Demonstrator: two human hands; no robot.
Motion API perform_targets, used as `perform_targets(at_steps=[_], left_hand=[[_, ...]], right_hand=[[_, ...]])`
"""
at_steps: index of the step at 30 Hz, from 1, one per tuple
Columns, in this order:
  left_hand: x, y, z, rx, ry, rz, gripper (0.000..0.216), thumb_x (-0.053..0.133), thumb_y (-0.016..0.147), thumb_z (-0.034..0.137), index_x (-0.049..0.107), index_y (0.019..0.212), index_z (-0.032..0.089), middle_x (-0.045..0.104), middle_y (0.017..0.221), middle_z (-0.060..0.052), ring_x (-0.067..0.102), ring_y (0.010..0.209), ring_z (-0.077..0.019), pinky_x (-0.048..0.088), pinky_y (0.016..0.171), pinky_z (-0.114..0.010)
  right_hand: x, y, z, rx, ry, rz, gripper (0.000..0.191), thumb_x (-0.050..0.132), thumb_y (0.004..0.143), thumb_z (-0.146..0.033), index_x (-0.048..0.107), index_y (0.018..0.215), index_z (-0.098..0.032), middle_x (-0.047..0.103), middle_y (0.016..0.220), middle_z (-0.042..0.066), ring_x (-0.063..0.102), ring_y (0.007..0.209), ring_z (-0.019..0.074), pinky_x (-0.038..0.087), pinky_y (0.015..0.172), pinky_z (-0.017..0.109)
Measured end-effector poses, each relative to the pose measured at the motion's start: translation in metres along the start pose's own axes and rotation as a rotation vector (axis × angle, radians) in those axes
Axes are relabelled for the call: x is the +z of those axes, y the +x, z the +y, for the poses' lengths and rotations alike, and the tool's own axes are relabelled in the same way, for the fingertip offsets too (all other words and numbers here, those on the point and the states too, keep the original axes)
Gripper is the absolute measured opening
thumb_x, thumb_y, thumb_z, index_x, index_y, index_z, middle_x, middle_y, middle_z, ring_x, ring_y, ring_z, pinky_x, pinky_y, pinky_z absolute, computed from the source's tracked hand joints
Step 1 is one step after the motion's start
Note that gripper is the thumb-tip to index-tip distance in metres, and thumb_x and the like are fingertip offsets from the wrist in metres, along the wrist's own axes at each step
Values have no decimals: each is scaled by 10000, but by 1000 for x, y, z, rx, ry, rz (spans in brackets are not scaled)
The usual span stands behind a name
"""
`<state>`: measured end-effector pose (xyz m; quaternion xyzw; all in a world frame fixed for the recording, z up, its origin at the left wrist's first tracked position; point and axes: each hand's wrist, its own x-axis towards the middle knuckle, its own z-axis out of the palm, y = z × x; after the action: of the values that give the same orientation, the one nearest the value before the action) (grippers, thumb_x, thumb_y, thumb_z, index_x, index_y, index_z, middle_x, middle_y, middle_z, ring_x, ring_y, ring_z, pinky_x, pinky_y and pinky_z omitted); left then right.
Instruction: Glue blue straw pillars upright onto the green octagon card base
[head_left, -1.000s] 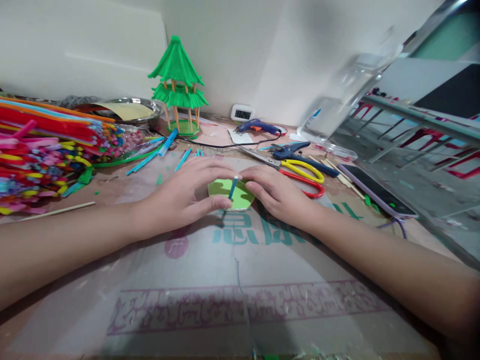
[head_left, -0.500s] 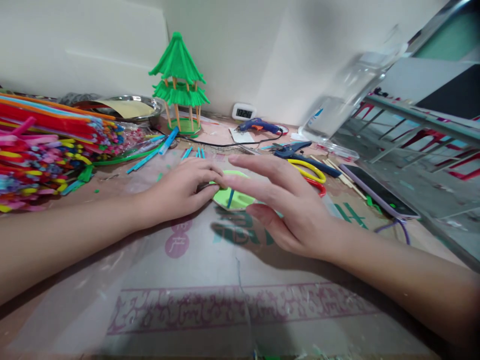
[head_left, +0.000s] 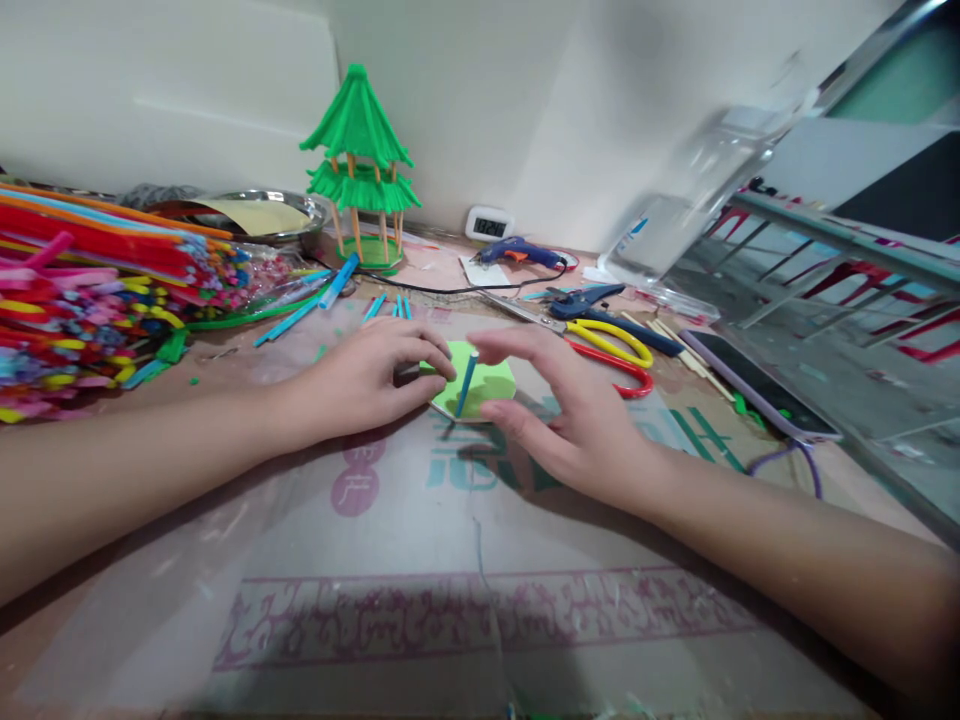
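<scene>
Blue stick, just uncovered by right fingers, now parted, is left standing unclasped on green board; left fingers' grip cannot be told.

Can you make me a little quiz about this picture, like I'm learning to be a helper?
1. What colours are the handles of the scissors?
A) both purple
B) yellow and red
C) black and white

2. True or false: the blue stick stands up near the front edge of the yellow-green piece.

3. Fill in the gap: the person's ____ hand is the one nearer the scissors.

Key:
1. B
2. True
3. right; the right hand is nearer than the left hand.
</scene>
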<state>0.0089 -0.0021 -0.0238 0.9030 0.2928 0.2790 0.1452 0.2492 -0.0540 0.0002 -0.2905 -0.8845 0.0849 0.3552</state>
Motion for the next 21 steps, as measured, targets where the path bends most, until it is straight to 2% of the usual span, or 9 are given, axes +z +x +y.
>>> perform_targets(at_steps=[3,6,9,13,21], left_hand=[[-1,2,-1,-39,-16,-36,216,602,972,360,758,987,212,733,1170,-65,675,1097,-228,480,975,-372],[-1,4,-3,-35,-39,-59,216,632,956,381,764,994,214,729,1145,-58,680,1072,-218,480,968,-357],[-2,6,-5,-30,-62,-71,221,647,949,401,759,993,216,727,1140,-51,683,1052,-206,483,962,-346],[-2,6,-6,-39,-72,-74,200,642,945,378,747,969,210,721,1143,-53,676,1067,-209,480,970,-351],[-1,4,-7,-48,-63,-57,217,582,976,346,743,926,211,722,1132,-49,674,1064,-212,472,983,-365]], right_hand=[[8,3,6,36,40,-29,182,688,985,-325,669,1125,-210,750,1058,66,692,1024,224,540,925,378],[12,5,8,55,50,-58,102,719,962,-298,684,988,-205,733,956,48,675,959,210,521,876,355],[14,6,8,60,46,-78,61,709,962,-248,676,932,-207,729,932,39,660,956,208,498,863,349],[15,6,8,83,53,-60,104,706,954,-202,643,871,-205,713,882,21,648,918,191,480,824,326],[15,6,9,111,60,-70,126,661,983,-231,636,861,-211,711,876,19,643,886,184,463,780,318]])
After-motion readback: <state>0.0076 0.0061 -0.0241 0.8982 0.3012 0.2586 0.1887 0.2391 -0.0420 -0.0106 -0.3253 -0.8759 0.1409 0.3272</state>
